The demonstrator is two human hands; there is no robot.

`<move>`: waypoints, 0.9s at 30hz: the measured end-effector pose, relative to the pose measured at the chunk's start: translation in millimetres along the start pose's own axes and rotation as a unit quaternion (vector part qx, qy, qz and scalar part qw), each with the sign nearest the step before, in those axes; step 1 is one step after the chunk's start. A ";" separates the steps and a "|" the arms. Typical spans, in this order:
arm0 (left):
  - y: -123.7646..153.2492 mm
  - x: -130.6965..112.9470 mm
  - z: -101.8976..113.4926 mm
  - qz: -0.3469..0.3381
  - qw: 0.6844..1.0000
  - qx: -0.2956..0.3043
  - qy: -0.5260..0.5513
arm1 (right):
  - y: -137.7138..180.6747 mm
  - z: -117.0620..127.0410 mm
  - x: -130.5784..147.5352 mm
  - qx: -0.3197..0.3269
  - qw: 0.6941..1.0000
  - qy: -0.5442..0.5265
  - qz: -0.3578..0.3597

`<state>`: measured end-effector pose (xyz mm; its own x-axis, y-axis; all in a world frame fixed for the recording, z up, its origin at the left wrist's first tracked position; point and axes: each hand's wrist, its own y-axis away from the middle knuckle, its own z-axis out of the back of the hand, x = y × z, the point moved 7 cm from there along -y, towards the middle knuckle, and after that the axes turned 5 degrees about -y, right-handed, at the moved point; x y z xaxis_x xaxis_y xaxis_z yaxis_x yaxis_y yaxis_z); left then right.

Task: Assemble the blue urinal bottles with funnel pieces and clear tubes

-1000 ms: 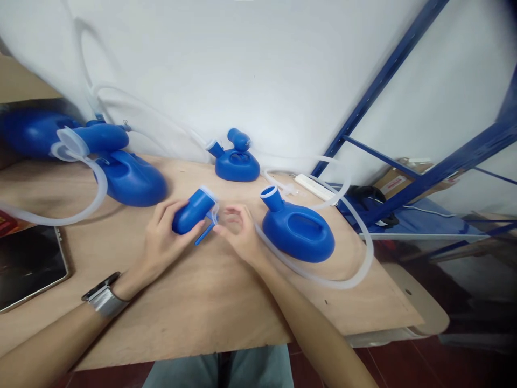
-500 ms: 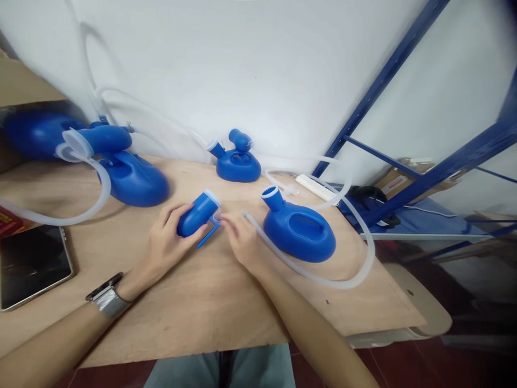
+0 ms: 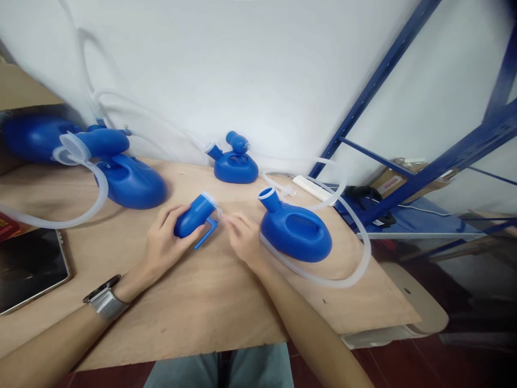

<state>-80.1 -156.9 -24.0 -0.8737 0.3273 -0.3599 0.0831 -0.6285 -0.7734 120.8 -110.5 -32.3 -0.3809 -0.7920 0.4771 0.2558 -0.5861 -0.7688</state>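
My left hand is closed around a blue plastic cup-shaped urinal head, tilted with its white-rimmed mouth up and to the right. A thin blue handle sticks out from the cup's lower right side. From the rim, a small translucent strap runs to the fingertips of my right hand, which pinch its end. Just right of that hand stands a blue urinal bottle with an open, white-rimmed neck, and a translucent hose curves around it.
Another blue bottle with a head on top stands by the wall. Further blue bottles and hoses crowd the left side. A tablet lies at the left, a white power strip at the back right, beside a blue metal shelf.
My right fingers have drawn slightly away from the cup, and more of the translucent strap shows between them and the rim. The left hand keeps its hold. The view has shifted a little.
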 end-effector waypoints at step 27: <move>7.5 2.7 -2.8 -0.006 1.000 0.024 0.002 | 5.6 -23.8 -2.6 0.152 0.976 -0.093 -0.123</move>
<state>-80.5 -158.8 -32.2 -0.8721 0.3379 -0.3540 0.0502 -0.6578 -0.7515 102.1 -107.7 -48.0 -0.3042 -0.6213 0.7221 0.4398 -0.7640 -0.4721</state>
